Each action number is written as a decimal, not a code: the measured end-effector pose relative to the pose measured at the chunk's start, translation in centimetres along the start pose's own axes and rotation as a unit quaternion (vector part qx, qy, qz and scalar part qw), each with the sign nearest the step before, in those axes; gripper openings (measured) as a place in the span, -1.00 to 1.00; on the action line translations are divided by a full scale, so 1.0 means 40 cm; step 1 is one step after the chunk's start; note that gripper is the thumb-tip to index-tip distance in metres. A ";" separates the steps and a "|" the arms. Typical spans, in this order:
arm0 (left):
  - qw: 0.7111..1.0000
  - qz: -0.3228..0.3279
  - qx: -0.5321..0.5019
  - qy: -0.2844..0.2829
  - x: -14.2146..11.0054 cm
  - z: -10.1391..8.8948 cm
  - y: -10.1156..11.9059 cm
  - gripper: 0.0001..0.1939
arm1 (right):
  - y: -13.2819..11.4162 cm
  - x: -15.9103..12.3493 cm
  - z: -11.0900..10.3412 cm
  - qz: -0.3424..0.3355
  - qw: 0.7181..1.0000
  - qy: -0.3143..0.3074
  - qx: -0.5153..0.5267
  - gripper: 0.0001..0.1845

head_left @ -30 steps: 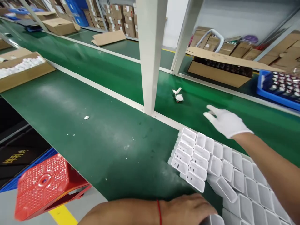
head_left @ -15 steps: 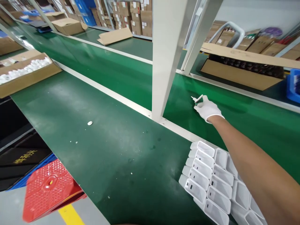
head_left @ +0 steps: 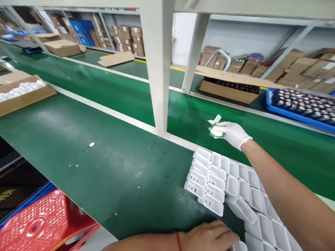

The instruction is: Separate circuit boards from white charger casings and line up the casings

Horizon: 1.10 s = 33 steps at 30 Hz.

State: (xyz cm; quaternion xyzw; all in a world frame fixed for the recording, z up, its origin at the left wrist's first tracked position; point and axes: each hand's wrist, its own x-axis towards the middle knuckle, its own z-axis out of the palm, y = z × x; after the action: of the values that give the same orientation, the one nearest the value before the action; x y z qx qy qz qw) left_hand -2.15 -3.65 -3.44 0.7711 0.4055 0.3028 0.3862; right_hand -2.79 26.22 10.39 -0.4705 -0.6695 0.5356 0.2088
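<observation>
At three o'clock the gloved right hand (head_left: pixel 234 135) pinches a green circuit board (head_left: pixel 216 132) with white parts, over the green belt (head_left: pixel 184 120); holding it softly by its edges should keep it safe. At five o'clock the left hand (head_left: pixel 211 234) is at a white plastic case (head_left: pixel 240 246), but I can't tell how it grips. Gold writing (head_left: pixel 7 194) at eight is cut off, and labels (head_left: pixel 135 30) on cardboard boxes (head_left: pixel 125 33) at eleven are too tiny to read.

A white case (head_left: pixel 240 246) runs out at the bottom edge, the left hand (head_left: pixel 211 234) hiding part of it; the gloved right hand (head_left: pixel 233 134) covers some green board (head_left: pixel 210 134); red stool (head_left: pixel 28 225) sliced off at left; white specks (head_left: pixel 138 187) too small to identify.
</observation>
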 end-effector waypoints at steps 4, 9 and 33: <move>0.995 0.032 -0.001 0.090 0.003 -0.005 0.004 -0.26 | 0.001 -0.206 -0.084 -0.035 0.991 0.016 0.128 -0.53; 0.983 0.048 -0.059 0.165 -0.003 -0.053 0.050 -0.35 | 0.047 -0.472 -0.155 -0.025 0.979 0.043 0.198 -0.09; 0.967 0.128 -0.089 0.201 0.090 -0.076 0.211 -0.31 | 0.306 -0.899 -0.130 -0.332 0.889 0.203 -0.240 -0.13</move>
State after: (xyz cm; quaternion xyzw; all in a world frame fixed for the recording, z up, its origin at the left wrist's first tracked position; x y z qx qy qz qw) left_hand 0.53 -2.65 5.81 0.7024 0.3442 0.5337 0.3214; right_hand 23.15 -1.99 9.04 -0.3551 -0.8375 0.1510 0.3869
